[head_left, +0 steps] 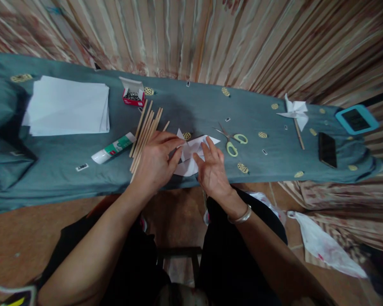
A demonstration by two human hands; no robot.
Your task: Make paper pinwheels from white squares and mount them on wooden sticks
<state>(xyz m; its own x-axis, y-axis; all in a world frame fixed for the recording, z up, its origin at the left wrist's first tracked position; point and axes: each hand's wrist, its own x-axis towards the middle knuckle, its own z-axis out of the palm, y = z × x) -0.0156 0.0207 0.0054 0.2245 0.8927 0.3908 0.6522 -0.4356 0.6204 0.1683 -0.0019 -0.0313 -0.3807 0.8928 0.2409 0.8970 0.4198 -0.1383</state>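
A white cut and folded paper (191,163) lies at the near edge of the cloth-covered table, between my two hands. Thumb and forefinger of my left hand (158,157) are pinched together at the paper's upper left, by a raised pointed flap. My right hand (212,168) grips the paper from the right, thumb and bent fingers on its folds. Several thin wooden sticks (143,138) lie beside and partly under my left hand. Scissors (231,138) with pale green handles rest just right of the paper, blades slightly apart.
On the left lie a stack of white paper (68,106) and a glue stick (113,148). A small open red box (133,97) holds metal pieces. To the right are a paper pinwheel (296,111) on a stick, a dark phone (327,149) and a blue-framed device (356,119).
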